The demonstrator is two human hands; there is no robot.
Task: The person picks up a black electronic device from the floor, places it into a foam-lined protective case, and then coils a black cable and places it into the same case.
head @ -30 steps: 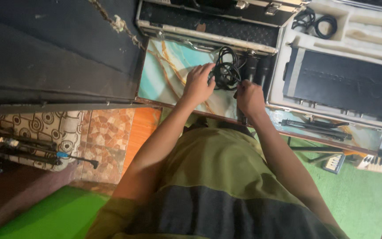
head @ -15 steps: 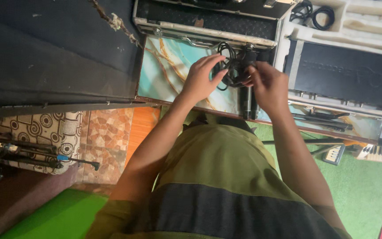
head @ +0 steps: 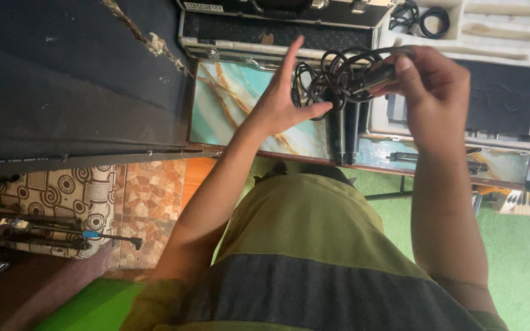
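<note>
Right hand pinches what looks like a plug end of the coiled black cable, lifted above the marbled table. Left hand is spread wide, thumb hooked under the loops. Loose, tangled coils: they could slip off that thumb and snag the two black microphones below.

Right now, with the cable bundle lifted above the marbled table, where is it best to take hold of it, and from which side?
Probably grip the coiled cable at its crossing loops, coming from below on the left. The right hand pinches the plug end on the right, and the left hand is open beside the coil, so that side seems free.
</note>
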